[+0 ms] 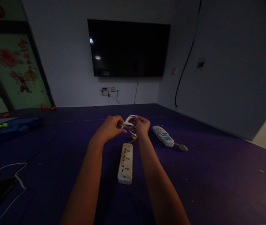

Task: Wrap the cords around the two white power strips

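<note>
A white power strip (125, 163) lies on the purple floor mat (205, 175) between my forearms, its sockets facing up. Its white cord (129, 120) runs up from the far end into a looped bundle held above the mat. My left hand (110, 127) is closed on the left side of the loops. My right hand (142, 125) is closed on their right side, fingers pinched round the cord. A second white power strip with a blue label (163, 136) rests to the right of my right hand, with a grey plug (182, 147) at its near end.
A dark wall-mounted television (128, 47) hangs ahead above a wall socket (109, 90). A black cable (186, 59) hangs down the right wall. Blue fabric with a green item (8, 126) lies at far left. A white cable (11, 175) and dark object sit at lower left.
</note>
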`<state>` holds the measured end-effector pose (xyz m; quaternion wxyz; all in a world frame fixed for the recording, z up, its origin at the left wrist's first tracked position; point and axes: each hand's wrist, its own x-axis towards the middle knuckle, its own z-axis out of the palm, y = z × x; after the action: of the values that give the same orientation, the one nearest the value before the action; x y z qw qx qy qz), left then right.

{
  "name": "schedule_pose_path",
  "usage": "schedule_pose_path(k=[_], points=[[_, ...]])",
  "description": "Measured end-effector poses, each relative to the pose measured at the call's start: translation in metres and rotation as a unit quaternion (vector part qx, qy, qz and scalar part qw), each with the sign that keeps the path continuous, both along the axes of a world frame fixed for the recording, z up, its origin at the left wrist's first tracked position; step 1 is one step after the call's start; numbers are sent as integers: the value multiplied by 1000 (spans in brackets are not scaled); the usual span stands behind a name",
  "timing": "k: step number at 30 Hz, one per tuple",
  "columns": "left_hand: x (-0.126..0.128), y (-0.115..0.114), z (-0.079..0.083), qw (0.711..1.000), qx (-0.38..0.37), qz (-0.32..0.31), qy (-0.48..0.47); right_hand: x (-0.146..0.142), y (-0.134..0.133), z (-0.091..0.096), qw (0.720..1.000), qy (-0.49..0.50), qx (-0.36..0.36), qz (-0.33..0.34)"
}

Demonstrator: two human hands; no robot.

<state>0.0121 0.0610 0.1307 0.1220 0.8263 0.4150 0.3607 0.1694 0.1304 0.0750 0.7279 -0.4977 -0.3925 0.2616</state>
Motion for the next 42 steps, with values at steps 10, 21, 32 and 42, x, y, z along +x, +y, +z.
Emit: schedule_pose_path(k=[10,21,32,42], points=[[-6,-3,3,1000,14,-27,2,25,-29,33,892,-402,144,148],[-6,-4,4,998,53,-33,-23,31,-24,28,894,-393,50,211],[-6,-11,10,996,76,19,-37,41,-10,12,992,-84,13,90],[2,-1,4,983,97,154,-33,40,-20,21,985,-63,-97,126]])
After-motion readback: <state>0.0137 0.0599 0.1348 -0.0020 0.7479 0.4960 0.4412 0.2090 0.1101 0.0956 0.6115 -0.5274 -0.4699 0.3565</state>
